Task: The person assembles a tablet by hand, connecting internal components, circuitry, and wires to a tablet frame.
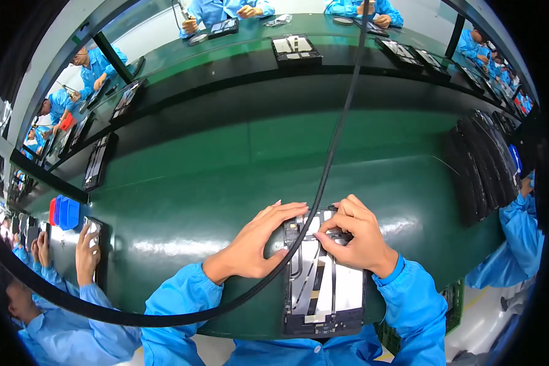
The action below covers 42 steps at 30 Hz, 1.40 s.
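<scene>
An opened tablet [349,287] lies at the table's front edge before me, its silver battery and black flex cables bare. My left hand [253,244] rests at its upper left, fingers stretched toward the top edge and the thumb near the left side. Over the upper right part my right hand [358,239] is closed in a pinch, thumb and index finger together. Whatever lies between those fingertips is too small to make out. A black cable [330,155] hangs across the view and hides a strip of the tablet.
Black tablet housings [479,165] stand stacked at the right of the green table [195,201]. Blue and red bins [66,212] sit at the left, near a co-worker's hand [88,256] on another device. Across a raised black ledge [226,91], more opened tablets [296,49] lie before other people.
</scene>
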Available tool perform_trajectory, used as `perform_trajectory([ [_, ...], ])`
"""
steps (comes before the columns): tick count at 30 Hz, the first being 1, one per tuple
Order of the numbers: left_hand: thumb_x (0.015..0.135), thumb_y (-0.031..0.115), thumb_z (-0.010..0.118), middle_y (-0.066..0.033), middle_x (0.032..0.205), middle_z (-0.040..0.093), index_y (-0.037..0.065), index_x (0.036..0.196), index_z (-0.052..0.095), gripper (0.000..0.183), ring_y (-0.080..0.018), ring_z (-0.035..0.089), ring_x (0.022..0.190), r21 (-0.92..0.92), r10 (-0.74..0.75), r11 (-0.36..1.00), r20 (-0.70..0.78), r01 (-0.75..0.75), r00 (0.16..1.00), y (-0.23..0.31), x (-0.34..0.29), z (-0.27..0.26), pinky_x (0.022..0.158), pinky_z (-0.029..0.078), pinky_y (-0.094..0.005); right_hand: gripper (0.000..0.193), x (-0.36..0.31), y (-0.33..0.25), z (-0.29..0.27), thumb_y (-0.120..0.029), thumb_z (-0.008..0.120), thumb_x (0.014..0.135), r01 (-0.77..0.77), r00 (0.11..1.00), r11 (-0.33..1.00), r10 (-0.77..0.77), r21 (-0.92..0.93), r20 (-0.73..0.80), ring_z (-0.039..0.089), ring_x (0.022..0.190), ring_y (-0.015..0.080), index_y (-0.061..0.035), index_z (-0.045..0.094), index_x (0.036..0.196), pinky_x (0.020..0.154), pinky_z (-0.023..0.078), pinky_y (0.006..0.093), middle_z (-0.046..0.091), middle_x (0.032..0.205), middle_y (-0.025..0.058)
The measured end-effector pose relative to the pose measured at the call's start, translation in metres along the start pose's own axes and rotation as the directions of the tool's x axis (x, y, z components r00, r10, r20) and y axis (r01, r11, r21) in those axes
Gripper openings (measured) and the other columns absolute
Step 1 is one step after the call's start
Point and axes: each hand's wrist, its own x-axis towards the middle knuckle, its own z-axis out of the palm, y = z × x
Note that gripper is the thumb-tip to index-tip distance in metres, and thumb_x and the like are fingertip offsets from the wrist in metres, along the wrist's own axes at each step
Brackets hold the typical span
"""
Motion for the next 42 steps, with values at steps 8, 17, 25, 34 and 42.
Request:
perform_trajectory([
  [8, 0.077, 0.004, 0.067, -0.0208, 0.166, 0.051, 0.004, 0.166, 0.045, 0.091, -0.0434, 0.045, 0.157, 0.052, -0.007, 0.999, -0.042, 0.009, 0.999, 0.0, 0.001, 0.01, 0.137, 0.021, -0.0613, 0.017, 0.011, -0.011, -0.006, -0.015, 0.09, 0.08, -0.134, 0.985, 0.991, 0.134, -0.009, 0.109, 0.044, 0.076, 0.023, -0.0093, 0.074, 0.078, 0.071, 0.036, 0.039, 0.043, 0.074, 0.0041],
  [17, 0.082, -0.006, 0.063, -0.0208, 0.166, 0.051, 0.006, 0.168, 0.042, 0.089, -0.0454, 0.046, 0.154, 0.065, 0.053, 0.997, -0.089, -0.047, 0.995, -0.002, -0.004, 0.011, 0.137, 0.024, -0.0617, 0.023, 0.015, -0.016, -0.011, -0.016, 0.088, 0.075, -0.241, 0.946, 0.97, 0.235, -0.001, 0.223, 0.046, 0.081, 0.0216, -0.011, 0.066, 0.071, 0.08, 0.036, 0.0391, 0.044, 0.074, 0.0011],
  [25, 0.087, -0.001, 0.069, -0.0198, 0.167, 0.052, 0.005, 0.166, 0.044, 0.083, -0.0435, 0.05, 0.152, 0.078, -0.014, 0.997, -0.145, 0.025, 0.989, -0.001, -0.003, 0.018, 0.135, 0.031, -0.058, 0.018, 0.015, -0.017, -0.015, -0.014, 0.088, 0.07, -0.171, 0.953, 0.985, 0.169, -0.015, 0.251, 0.045, 0.081, 0.0212, -0.012, 0.07, 0.069, 0.08, 0.033, 0.0374, 0.043, 0.073, 0.0004],
  [34, 0.07, 0.004, 0.075, -0.0062, 0.108, 0.069, 0.009, 0.094, 0.074, 0.024, -0.0327, 0.065, 0.103, 0.474, 0.363, 0.863, -0.338, -0.176, 0.868, 0.002, -0.021, 0.03, 0.091, 0.057, -0.0481, 0.019, 0.013, -0.014, -0.012, -0.014, 0.088, 0.071, -0.144, 0.963, 0.989, 0.148, -0.033, 0.224, 0.045, 0.081, 0.0222, -0.0114, 0.069, 0.07, 0.078, 0.033, 0.0383, 0.044, 0.074, 0.0009],
  [42, 0.064, 0.004, 0.075, -0.0054, 0.101, 0.072, 0.006, 0.091, 0.078, 0.028, -0.0301, 0.066, 0.089, 0.603, 0.446, 0.779, -0.34, -0.172, 0.828, 0.008, -0.022, 0.034, 0.078, 0.056, -0.044, 0.017, 0.01, -0.012, -0.015, -0.013, 0.089, 0.073, -0.144, 0.97, 0.989, 0.136, 0.025, 0.2, 0.047, 0.081, 0.0219, -0.0131, 0.072, 0.071, 0.077, 0.033, 0.0389, 0.045, 0.074, 0.0],
])
